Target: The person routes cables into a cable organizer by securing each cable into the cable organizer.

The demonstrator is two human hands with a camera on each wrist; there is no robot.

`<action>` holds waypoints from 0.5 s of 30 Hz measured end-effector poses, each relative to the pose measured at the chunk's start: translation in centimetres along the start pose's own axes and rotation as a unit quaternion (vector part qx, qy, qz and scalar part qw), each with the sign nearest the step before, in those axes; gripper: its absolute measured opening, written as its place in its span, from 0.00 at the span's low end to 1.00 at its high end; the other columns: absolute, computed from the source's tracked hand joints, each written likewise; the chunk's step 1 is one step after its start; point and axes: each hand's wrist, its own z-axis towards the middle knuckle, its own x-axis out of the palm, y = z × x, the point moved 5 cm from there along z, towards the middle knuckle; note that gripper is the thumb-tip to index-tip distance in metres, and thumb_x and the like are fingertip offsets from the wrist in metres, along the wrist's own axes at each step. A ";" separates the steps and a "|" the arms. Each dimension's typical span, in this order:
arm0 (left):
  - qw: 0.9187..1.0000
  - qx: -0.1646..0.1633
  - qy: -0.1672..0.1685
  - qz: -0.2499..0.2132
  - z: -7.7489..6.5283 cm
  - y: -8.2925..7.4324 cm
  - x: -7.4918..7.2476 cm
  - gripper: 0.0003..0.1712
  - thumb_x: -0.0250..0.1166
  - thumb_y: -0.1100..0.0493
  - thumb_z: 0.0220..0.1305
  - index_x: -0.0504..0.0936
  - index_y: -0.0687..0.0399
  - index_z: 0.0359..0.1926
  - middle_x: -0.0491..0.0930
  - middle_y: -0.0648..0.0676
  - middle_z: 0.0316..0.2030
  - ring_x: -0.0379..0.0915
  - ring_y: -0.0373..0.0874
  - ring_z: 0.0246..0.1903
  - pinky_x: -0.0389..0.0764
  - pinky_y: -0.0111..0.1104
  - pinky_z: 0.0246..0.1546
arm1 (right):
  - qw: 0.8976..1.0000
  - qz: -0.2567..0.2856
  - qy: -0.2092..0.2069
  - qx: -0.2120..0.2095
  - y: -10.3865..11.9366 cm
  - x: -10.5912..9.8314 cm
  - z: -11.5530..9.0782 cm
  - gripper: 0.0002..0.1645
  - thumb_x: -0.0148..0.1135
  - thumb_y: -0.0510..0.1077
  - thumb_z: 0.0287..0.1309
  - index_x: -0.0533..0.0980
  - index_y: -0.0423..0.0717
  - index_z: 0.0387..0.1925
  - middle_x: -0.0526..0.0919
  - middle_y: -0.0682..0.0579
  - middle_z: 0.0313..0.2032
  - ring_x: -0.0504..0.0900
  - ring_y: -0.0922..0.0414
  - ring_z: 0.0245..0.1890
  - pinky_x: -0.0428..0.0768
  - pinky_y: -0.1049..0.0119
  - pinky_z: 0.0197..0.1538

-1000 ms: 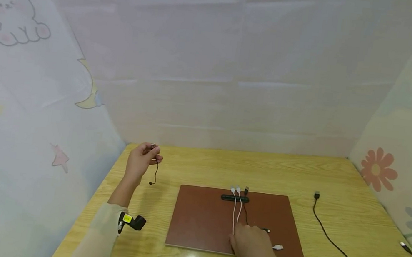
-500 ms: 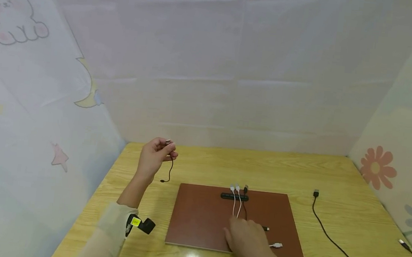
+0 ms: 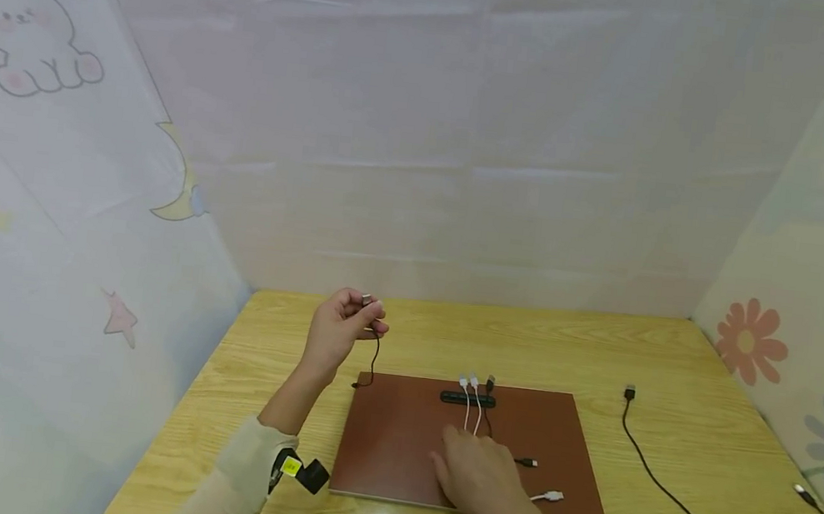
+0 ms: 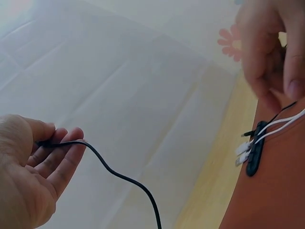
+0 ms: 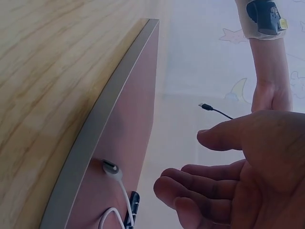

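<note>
Left hand [image 3: 341, 321]: farther right than a second ago; your fingers pinch the black cable [image 3: 376, 354].
Black cable: hangs below those fingers, long axis roughly upright.
Cable holder [image 4: 256, 156]: right of your left fingers, just beyond your right ones, which are nearer.
Right hand [image 3: 475, 473]: slightly farther left, fingers loosely parted, holding nothing.
Free end [image 3: 356, 384]: below your left fingers, now overlapping the brown board [image 3: 393, 439] in head view.
</note>
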 end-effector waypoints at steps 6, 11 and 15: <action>1.000 -0.001 0.014 -0.020 -0.6 0.5 1.8 0.11 0.67 0.61 0.70 0.72 0.61 0.39 0.84 0.59 0.36 0.86 0.45 0.31 0.87 0.42 0.39 | 1.000 0.016 -0.007 0.008 0.6 -0.4 0.5 0.19 0.68 0.55 0.63 0.80 0.43 0.43 0.84 0.51 0.30 0.83 0.52 0.24 0.76 0.60 0.19; 0.999 -0.001 0.033 -0.034 -1.0 0.7 3.0 0.11 0.67 0.61 0.70 0.73 0.62 0.41 0.84 0.61 0.37 0.87 0.45 0.32 0.87 0.42 0.40 | 0.999 0.033 -0.015 0.007 1.0 -0.8 0.9 0.27 0.65 0.57 0.66 0.78 0.42 0.56 0.87 0.47 0.42 0.87 0.51 0.35 0.82 0.59 0.27; 0.998 -0.007 0.042 -0.036 -1.4 0.8 3.6 0.10 0.66 0.62 0.70 0.74 0.64 0.42 0.84 0.63 0.38 0.86 0.45 0.32 0.87 0.43 0.40 | 0.998 0.067 -0.011 0.012 1.3 -1.0 1.1 0.28 0.64 0.57 0.68 0.77 0.42 0.58 0.87 0.47 0.45 0.87 0.51 0.36 0.83 0.59 0.31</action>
